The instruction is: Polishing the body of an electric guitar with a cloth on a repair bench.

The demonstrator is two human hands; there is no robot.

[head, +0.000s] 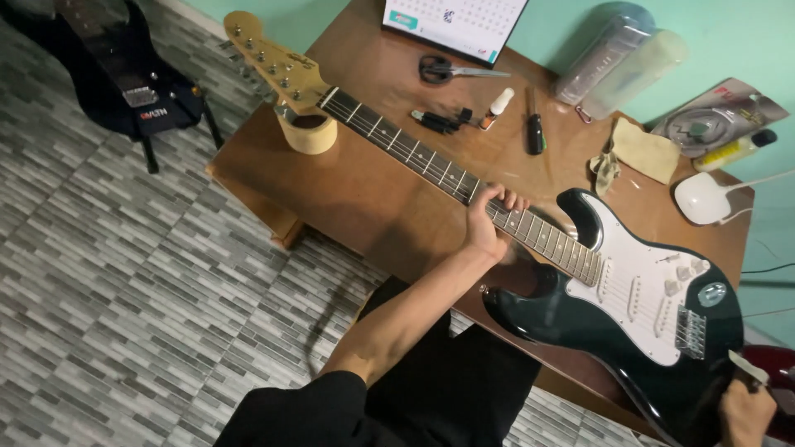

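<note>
A black electric guitar with a white pickguard (638,298) lies across the brown wooden table (364,199). Its neck (414,153) runs up-left, and the pale headstock (269,62) rests on a roll of tape (310,132). My left hand (489,219) is wrapped around the neck near the body, fingers over the fretboard. My right hand (745,410) is at the lower right edge of the view, by the guitar's tail end, holding a small light flat piece (748,367).
On the table's far side lie scissors (451,70), a black-handled screwdriver (536,128), a small bottle (499,106), a yellow cloth (642,149), a calendar (455,25), a white lamp base (702,199). Another dark guitar (124,74) stands on the tiled floor at left.
</note>
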